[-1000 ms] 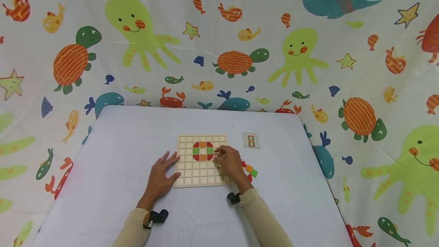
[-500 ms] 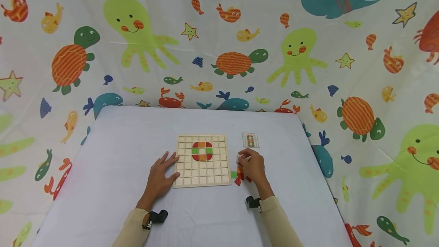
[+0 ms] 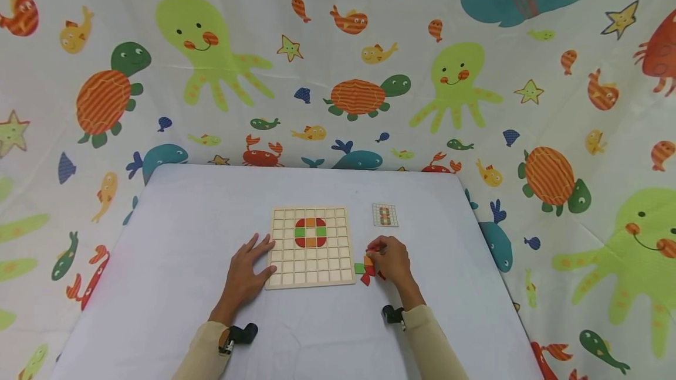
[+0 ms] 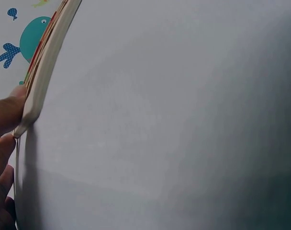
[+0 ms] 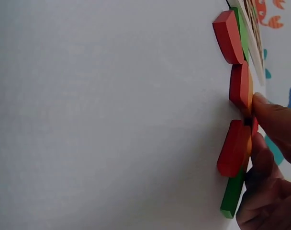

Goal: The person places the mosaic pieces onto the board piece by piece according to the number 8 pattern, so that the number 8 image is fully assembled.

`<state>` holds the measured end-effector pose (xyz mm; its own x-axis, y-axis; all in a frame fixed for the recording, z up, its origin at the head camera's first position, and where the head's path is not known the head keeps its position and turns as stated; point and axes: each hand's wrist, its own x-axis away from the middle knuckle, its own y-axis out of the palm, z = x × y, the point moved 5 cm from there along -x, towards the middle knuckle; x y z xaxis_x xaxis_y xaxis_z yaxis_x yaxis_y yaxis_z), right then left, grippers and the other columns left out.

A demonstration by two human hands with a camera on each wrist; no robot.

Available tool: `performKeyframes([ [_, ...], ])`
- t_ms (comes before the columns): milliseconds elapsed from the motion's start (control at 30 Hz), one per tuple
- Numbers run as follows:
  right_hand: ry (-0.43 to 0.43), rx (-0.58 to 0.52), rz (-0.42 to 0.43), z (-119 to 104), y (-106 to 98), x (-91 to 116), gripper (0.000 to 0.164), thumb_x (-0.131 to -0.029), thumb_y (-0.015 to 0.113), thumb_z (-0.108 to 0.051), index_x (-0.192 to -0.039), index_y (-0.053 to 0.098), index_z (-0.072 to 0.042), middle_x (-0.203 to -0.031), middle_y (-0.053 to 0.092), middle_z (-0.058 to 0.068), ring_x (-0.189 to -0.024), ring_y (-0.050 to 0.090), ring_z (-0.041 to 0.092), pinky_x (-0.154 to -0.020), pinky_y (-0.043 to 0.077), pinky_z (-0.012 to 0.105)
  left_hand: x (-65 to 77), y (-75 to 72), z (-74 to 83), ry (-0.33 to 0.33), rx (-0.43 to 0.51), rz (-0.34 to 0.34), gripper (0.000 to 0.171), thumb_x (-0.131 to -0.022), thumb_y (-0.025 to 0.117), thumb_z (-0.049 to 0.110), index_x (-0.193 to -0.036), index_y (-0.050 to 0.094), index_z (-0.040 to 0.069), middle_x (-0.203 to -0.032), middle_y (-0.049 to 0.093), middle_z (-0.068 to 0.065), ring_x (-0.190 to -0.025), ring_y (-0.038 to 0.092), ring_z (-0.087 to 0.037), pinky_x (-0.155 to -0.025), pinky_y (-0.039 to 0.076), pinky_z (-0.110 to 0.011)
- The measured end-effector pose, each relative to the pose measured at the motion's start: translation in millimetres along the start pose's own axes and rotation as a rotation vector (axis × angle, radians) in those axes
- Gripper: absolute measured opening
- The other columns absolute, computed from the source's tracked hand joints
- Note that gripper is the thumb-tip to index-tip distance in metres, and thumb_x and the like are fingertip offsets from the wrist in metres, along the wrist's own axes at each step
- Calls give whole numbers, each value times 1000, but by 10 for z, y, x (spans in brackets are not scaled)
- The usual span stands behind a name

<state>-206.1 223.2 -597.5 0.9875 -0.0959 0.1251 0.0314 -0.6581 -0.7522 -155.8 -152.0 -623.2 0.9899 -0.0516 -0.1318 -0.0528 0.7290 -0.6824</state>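
My left hand [image 3: 245, 271] rests along the left edge of a wooden grid board [image 3: 311, 268], fingers fairly straight and touching its rim. In the left wrist view, its thumb [image 4: 9, 112] lies on the board's edge. On the board, red, orange [image 3: 310, 242] and green [image 3: 321, 231] tiles form a small ring around one bare cell. Right of the board, my right hand [image 3: 393, 261] pinches a red tile [image 5: 254, 126] between thumb and finger, low over a group of loose tiles. Around it lie a green tile [image 3: 360, 268], several red tiles [image 5: 230, 148] and orange ones, partly hidden by the hand.
A small pattern card [image 3: 376, 216] with a printed grid lies behind the right hand. A white cloth [image 3: 200, 221] covers the table. Beyond the far edge hangs a curtain [image 3: 296, 186] printed with sea animals. Each wrist carries a small black camera [image 3: 244, 333].
My right hand has left the board's tile ring, moved right to the loose tiles, and taken a red tile there. The left hand stays at the board's edge.
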Motion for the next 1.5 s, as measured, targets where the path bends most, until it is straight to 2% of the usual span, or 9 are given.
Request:
performKeyframes([
  [200, 12, -1, -20, -23, -1, -9, 19, -89, 86, -16, -97, 69, -18, -92, 66, 2, -80, 56, 19, -63, 44, 29, 3, 5, -3, -3, 3, -3, 62, -90, 83, 17, -148, 62, 9, -163, 51, -12, -159, 32, -45, -129, 21, -68],
  [367, -12, -36, -25, -58, 13, 2, 15, -91, 84, -16, -100, 73, -17, -89, 64, 3, -77, 56, 18, -60, 45, 26, 3, 11, -9, -13, -4, -10, 62, -90, 83, 17, -148, 62, 10, -164, 51, -11, -160, 32, -43, -130, 20, -67],
  [500, -34, -69, -35, -132, 39, 26, 11, -93, 83, -15, -99, 74, -16, -91, 64, 4, -78, 56, 18, -59, 46, 26, 2, 10, -10, -16, -6, -11, 62, -90, 82, 18, -148, 62, 10, -164, 51, -11, -160, 31, -43, -130, 19, -68],
  [667, -45, -130, -57, -287, 127, 35, 15, -94, 80, -15, -102, 68, -15, -93, 66, 3, -73, 56, 16, -57, 47, 26, 4, 5, -12, -20, 0, -15, 62, -91, 82, 18, -149, 62, 10, -164, 51, -11, -160, 31, -43, -130, 19, -68],
  [867, -180, -188, -94, -583, 296, 85, 19, -97, 77, -15, -115, 72, -17, -89, 68, 2, -67, 52, 13, -55, 43, 22, 3, 5, -19, -24, 0, -15, 63, -90, 83, 16, -149, 62, 11, -165, 50, -9, -161, 31, -43, -130, 19, -67],
  [967, -229, -211, -113, -719, 419, 125, 18, -98, 76, -16, -116, 75, -18, -89, 69, 1, -68, 53, 13, -55, 43, 22, 3, 12, -22, -27, 5, -16, 63, -91, 83, 16, -150, 61, 12, -165, 50, -8, -161, 30, -42, -131, 18, -66],
  [1067, -224, -232, -128, -841, 543, 166, 12, -98, 77, -18, -110, 74, -20, -89, 72, -2, -69, 54, 12, -57, 45, 21, 3, 15, -23, -26, 4, -13, 63, -90, 83, 16, -149, 62, 11, -165, 50, -8, -161, 31, -42, -131, 19, -66],
  [1267, -207, -233, -135, -1045, 787, 220, 13, -94, 82, -22, -104, 74, -21, -83, 74, -6, -66, 54, 8, -55, 43, 21, 6, 8, -16, -18, -3, -7, 63, -90, 83, 16, -149, 62, 11, -164, 50, -9, -160, 32, -42, -130, 20, -67],
  [1500, -222, -134, -77, -1188, 999, 228, 15, -89, 87, -23, -98, 75, -22, -77, 71, -11, -71, 59, 0, -60, 45, 21, 12, 2, -14, -34, -7, -16, 63, -91, 82, 15, -150, 61, 12, -166, 49, -8, -161, 30, -41, -130, 18, -67],
])
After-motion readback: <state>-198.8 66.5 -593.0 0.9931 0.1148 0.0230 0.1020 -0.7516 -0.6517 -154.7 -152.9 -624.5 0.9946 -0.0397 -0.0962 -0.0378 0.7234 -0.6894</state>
